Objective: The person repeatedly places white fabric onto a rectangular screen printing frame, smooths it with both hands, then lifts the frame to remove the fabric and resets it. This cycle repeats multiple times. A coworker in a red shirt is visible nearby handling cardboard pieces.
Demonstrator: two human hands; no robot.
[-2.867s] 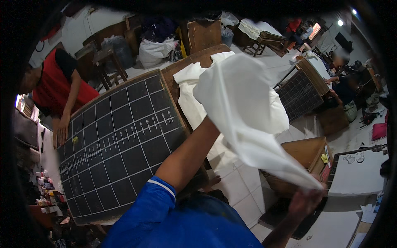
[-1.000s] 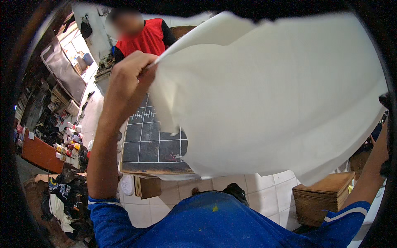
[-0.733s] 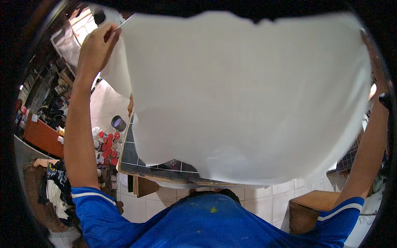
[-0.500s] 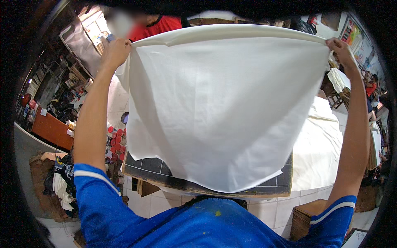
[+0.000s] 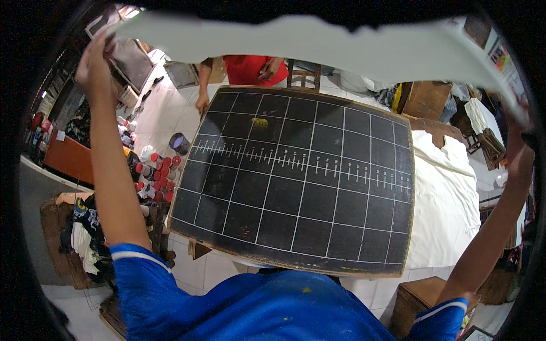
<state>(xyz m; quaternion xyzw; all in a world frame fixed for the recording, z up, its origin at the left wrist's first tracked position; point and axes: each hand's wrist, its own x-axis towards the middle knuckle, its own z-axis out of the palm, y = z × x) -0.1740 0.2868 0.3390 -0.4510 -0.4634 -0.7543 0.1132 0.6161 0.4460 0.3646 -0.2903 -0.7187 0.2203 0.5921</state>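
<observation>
Your left hand (image 5: 92, 62) pinches the white cloth (image 5: 318, 42) at one end, your blurred right hand (image 5: 516, 122) at the other, above the counter (image 5: 318, 199) whose edge-to-edge scale (image 5: 293, 159) is unreadably small.

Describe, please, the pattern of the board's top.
Black board with a white grid and a row of white ticks; best in the head view.

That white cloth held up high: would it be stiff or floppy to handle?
Most likely floppy: the white cloth hangs with a wavy lower edge between the left hand and right hand. It seems light for its size, held aloft between raised hands. It may crease easily, as similar white fabric beside the gridded black board looks wrinkled.
</observation>
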